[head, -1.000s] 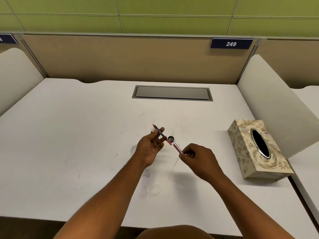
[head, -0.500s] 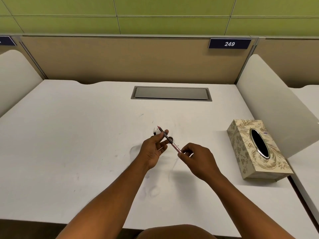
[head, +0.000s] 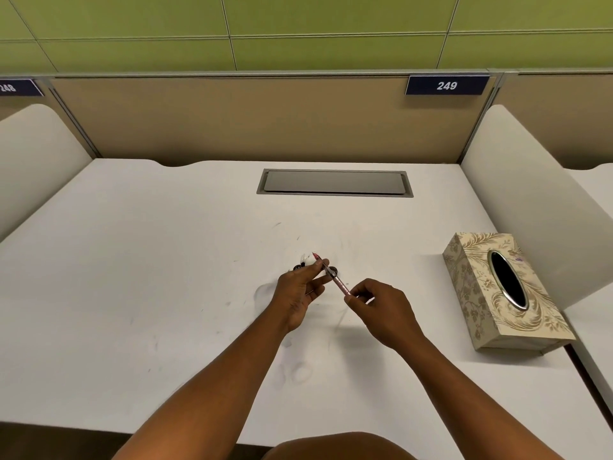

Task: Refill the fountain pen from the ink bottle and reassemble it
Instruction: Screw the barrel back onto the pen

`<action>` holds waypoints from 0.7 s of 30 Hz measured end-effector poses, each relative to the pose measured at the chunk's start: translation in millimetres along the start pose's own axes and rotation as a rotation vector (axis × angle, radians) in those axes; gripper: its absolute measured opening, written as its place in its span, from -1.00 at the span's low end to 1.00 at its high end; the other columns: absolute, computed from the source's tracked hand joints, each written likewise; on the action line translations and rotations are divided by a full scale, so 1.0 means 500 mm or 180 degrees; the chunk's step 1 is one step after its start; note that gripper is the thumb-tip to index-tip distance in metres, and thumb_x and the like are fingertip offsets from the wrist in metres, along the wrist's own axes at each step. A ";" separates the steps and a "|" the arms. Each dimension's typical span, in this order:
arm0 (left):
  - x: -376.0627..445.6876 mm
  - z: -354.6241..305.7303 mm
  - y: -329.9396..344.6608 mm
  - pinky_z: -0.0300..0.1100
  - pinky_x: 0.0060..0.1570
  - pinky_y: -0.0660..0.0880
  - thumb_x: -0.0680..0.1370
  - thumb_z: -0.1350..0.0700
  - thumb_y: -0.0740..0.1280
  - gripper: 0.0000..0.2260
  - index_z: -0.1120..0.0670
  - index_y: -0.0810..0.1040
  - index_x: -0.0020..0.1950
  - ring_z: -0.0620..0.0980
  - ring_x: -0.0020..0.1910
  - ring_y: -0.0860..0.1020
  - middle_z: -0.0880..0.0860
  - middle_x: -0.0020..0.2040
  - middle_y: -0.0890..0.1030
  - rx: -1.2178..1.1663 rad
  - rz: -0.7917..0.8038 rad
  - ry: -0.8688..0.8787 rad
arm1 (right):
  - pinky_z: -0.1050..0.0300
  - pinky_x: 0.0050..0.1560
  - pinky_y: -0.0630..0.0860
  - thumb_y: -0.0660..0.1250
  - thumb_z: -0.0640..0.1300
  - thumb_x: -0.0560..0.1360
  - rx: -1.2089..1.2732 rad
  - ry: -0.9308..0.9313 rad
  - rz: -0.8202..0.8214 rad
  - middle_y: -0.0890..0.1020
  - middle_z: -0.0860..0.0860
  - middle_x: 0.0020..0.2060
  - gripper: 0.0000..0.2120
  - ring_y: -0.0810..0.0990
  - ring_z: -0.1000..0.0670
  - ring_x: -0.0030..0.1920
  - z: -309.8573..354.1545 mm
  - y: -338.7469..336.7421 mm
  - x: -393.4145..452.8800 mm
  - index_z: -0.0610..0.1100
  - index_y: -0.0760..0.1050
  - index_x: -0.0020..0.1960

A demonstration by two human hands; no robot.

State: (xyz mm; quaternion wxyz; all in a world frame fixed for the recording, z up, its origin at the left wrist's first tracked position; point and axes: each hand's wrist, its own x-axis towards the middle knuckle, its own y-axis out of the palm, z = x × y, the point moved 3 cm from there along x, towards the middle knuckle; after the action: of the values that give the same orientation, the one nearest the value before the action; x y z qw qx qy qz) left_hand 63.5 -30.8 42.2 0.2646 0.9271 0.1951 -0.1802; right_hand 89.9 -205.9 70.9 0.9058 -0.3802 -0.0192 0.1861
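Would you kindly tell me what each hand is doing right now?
Left hand: closed on the front part of the pen.
Right hand: closed on the pen's rear end.

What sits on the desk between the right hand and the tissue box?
Nothing: in the head view the desk is bare between the right hand and the tissue box.

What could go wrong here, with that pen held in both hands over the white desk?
Judging from this view, two risks:
1. The fountain pen, pinched only by the fingertips of the left hand and right hand, could slip and mark the white desk.
2. A small dark item, possibly the ink bottle, sits right under the pen; a hand could knock it.
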 end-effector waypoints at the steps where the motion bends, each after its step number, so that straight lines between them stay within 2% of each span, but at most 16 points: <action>1: -0.001 -0.001 0.000 -0.09 0.14 0.43 0.55 0.12 0.39 -0.92 0.05 0.69 -0.05 0.06 0.10 0.65 0.02 -0.05 0.74 0.0023 0.0008 0.0003 | 0.12 -0.15 0.49 0.37 0.07 0.48 -0.0019 -0.0020 -0.0002 0.63 0.15 -0.22 -0.90 0.57 0.13 -0.22 0.003 0.000 0.001 0.06 0.56 -0.14; 6: -0.001 0.002 0.003 -0.12 0.07 0.45 0.53 0.16 0.41 -0.86 0.03 0.75 -0.18 0.07 0.10 0.66 0.08 0.00 0.73 0.0019 0.0016 -0.0034 | 0.15 -0.18 0.47 0.37 0.05 0.48 -0.0101 -0.0110 -0.0093 0.64 0.14 -0.21 -0.91 0.57 0.15 -0.20 0.011 -0.001 0.007 0.04 0.57 -0.12; 9: -0.002 -0.001 0.002 -0.11 0.12 0.44 0.53 0.16 0.41 -0.93 0.06 0.69 -0.04 0.06 0.11 0.66 0.08 0.00 0.73 0.0007 0.0019 -0.0026 | 0.16 -0.18 0.46 0.36 0.04 0.49 -0.0172 -0.0126 -0.0116 0.64 0.14 -0.19 -0.90 0.56 0.15 -0.19 0.011 -0.001 0.008 0.04 0.58 -0.10; 11: -0.002 -0.001 0.001 -0.11 0.13 0.44 0.53 0.15 0.41 -0.93 0.05 0.67 -0.03 0.03 0.08 0.66 0.07 -0.02 0.74 -0.0030 0.0035 -0.0035 | 0.17 -0.20 0.44 0.35 0.04 0.50 -0.0263 -0.0174 -0.0128 0.63 0.13 -0.19 -0.90 0.54 0.14 -0.20 0.012 0.001 0.007 0.03 0.58 -0.09; 15: -0.005 0.003 0.001 -0.12 0.10 0.45 0.55 0.16 0.39 -0.90 0.05 0.69 -0.11 0.04 0.06 0.66 0.08 -0.03 0.74 -0.0109 -0.0019 -0.0068 | 0.15 -0.18 0.42 0.33 0.04 0.52 -0.0413 -0.0294 -0.0173 0.60 0.11 -0.17 -0.88 0.51 0.11 -0.19 0.016 0.008 0.006 0.02 0.58 -0.06; 19: -0.009 0.001 -0.001 -0.13 0.10 0.42 0.56 0.16 0.37 -0.90 0.05 0.67 -0.11 0.01 0.03 0.67 0.05 -0.07 0.74 -0.0116 -0.0005 -0.0053 | 0.18 -0.19 0.33 0.33 0.05 0.53 -0.0436 -0.0344 -0.0158 0.56 0.12 -0.16 -0.88 0.47 0.13 -0.20 0.013 0.014 0.005 0.04 0.57 -0.02; 21: -0.010 0.002 -0.002 -0.13 0.10 0.43 0.56 0.17 0.37 -0.82 0.05 0.71 -0.20 0.00 0.02 0.67 0.06 -0.07 0.74 -0.0161 -0.0009 -0.0066 | 0.20 -0.21 0.30 0.32 0.05 0.54 -0.0458 -0.0338 -0.0177 0.56 0.12 -0.16 -0.88 0.47 0.13 -0.19 0.013 0.016 0.004 0.04 0.57 -0.01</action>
State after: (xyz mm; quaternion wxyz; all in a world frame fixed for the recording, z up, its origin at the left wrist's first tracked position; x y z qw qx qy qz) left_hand 58.4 -32.2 43.2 0.2898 0.9179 0.1981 -0.1852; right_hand 88.0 -195.7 69.6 0.8786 -0.4332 -0.0911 0.1789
